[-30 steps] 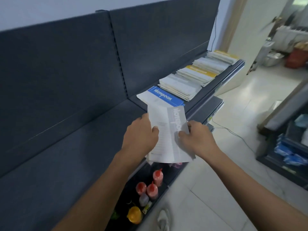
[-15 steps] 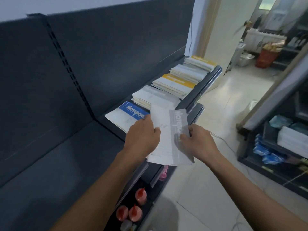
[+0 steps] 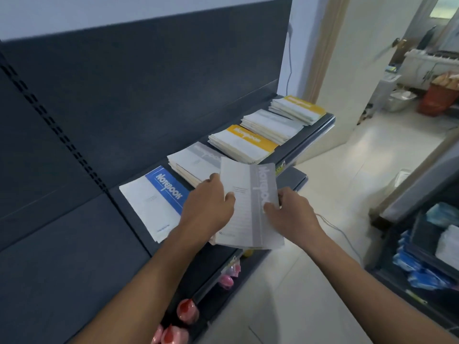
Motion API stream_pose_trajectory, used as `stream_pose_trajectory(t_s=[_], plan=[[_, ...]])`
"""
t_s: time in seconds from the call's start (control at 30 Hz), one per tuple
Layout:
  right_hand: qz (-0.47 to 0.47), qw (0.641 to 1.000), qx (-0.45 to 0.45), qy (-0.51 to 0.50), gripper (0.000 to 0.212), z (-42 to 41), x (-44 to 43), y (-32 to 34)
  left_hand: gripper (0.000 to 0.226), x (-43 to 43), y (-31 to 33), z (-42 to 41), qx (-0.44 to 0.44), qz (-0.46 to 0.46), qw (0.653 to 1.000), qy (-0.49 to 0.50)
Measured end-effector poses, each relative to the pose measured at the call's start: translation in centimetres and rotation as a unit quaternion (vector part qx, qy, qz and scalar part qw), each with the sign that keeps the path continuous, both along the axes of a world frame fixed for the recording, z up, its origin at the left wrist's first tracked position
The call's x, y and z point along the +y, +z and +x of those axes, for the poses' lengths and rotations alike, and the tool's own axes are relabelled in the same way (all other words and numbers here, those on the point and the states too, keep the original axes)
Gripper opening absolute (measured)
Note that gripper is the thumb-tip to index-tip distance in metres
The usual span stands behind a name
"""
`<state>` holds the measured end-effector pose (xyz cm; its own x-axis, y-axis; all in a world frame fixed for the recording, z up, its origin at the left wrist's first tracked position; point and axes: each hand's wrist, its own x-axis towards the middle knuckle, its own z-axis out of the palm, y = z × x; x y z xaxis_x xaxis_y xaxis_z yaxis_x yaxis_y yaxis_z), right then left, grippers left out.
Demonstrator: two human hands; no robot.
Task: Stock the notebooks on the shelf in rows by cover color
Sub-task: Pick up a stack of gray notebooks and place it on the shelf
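Both hands on the grey-stripe notebook [image 3: 244, 209]: left hand [image 3: 207, 209] grips its left edge with the thumb on the cover, and right hand [image 3: 291, 214] pinches its right edge by the stripe. It's held tilted in the air, just right of the blue notebook [image 3: 154, 199], which lies flat on the shelf [image 3: 313, 136]. Past the blue notebook, in one row: grey stack [image 3: 192, 161], yellow stack [image 3: 242, 144], pale stack [image 3: 270, 125], second yellow stack [image 3: 298, 109].
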<state>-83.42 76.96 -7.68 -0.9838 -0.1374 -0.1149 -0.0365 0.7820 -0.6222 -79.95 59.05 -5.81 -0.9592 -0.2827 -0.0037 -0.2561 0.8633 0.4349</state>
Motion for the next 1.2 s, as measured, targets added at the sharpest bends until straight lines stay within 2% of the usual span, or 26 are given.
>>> stream_pose_trajectory(t_s=[0.17, 0.3, 0.43, 0.9, 1.2], plan=[[0.005, 0.999, -0.015, 0.048, 0.02, -3.3, 1.7, 0.0, 0.044, 2.3, 0.1, -1.0, 0.017, 0.013, 0.998, 0.06], [-0.01, 0.994, -0.022, 0.107, 0.016, -5.8, 1.1, 0.2, 0.039, 2.4, 0.4, -1.9, 0.004, 0.004, 0.992, 0.127], [-0.017, 0.989, -0.01, 0.15, 0.022, -8.6, -0.6, 0.5, 0.031, 1.6, 0.4, -3.2, 0.026, -0.002, 0.985, 0.172], [-0.05, 0.978, 0.01, 0.202, 0.023, -19.8, -8.3, 1.2, 0.023, -4.4, -1.3, -11.5, 0.066, 0.046, 0.96, 0.269], [0.016, 0.964, 0.037, 0.262, 0.027, -22.9, -12.4, -0.6, 0.024, -5.4, -2.3, -13.0, 0.049, 0.04, 0.933, 0.355]])
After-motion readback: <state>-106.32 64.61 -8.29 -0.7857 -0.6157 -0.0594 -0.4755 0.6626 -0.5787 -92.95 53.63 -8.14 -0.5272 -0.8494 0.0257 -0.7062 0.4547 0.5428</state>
